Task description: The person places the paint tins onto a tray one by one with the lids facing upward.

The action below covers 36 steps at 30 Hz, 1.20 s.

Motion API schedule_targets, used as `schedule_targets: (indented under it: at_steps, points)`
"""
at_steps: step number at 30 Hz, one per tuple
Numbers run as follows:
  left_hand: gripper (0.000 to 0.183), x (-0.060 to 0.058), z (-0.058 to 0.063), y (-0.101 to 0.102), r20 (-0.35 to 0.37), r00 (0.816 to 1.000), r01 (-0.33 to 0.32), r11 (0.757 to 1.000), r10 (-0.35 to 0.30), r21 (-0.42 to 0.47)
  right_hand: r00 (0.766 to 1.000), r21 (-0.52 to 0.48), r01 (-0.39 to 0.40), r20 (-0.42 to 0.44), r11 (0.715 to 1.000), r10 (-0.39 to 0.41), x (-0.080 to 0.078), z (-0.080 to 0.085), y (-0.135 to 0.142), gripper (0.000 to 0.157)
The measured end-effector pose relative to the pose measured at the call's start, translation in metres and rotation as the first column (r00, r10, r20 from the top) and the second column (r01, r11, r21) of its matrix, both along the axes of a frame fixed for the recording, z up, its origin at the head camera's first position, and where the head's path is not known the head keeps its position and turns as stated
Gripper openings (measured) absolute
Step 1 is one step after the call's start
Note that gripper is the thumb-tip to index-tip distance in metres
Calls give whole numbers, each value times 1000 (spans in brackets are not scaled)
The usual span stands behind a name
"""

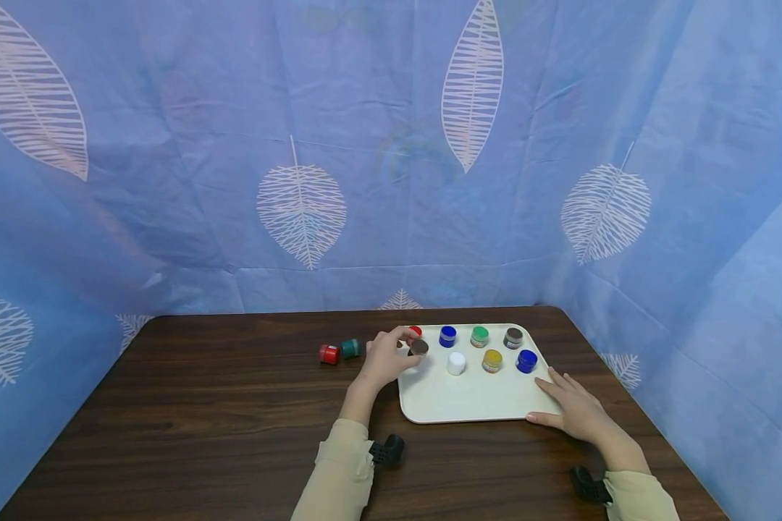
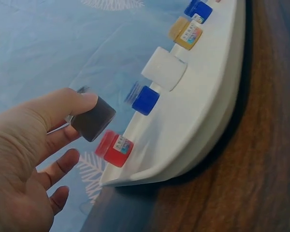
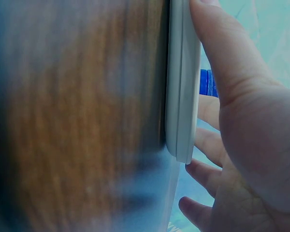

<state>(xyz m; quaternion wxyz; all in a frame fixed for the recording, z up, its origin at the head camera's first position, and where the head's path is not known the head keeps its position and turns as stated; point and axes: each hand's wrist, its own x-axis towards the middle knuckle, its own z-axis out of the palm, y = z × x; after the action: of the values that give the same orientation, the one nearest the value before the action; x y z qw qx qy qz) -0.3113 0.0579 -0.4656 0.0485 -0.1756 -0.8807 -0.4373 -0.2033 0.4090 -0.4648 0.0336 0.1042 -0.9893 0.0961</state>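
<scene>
My left hand [image 1: 383, 359] pinches a small dark brown paint jar [image 1: 419, 349] between thumb and fingers, over the left end of a white tray [image 1: 465, 403]. In the left wrist view that dark jar [image 2: 95, 120] is held tilted, close to a red paint jar [image 2: 117, 149] standing on the tray. My right hand [image 1: 575, 410] rests at the tray's front right corner with its fingers spread and fairly straight. On the tray stand a blue [image 1: 447, 336], a green [image 1: 479, 336] and a dark jar [image 1: 513, 338] behind a white [image 1: 456, 364], a yellow [image 1: 492, 361] and another blue jar [image 1: 526, 361].
Left of the tray, a red jar [image 1: 329, 354] and a dark green jar [image 1: 350, 349] lie close together on the brown wooden table [image 1: 202, 412]. A blue curtain [image 1: 378, 217] with white leaf patterns hangs behind the table and along its right side.
</scene>
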Motion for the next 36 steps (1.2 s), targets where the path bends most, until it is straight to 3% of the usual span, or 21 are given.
schedule_targets:
  at_steps: [4,15,36]
  points:
    - [35,0,-2,2,-5,1000,18,999,-18,-48,1000,-6,-2,2,1000,2,0,0,0,82]
    - [31,4,-2,4,1,1000,-11,984,11,-178,1000,0,4,10,1000,-4,-2,-3,2,83]
    - [31,3,-4,3,-6,1000,-27,969,26,-246,1000,-4,11,11,1000,-11,-2,-4,3,83]
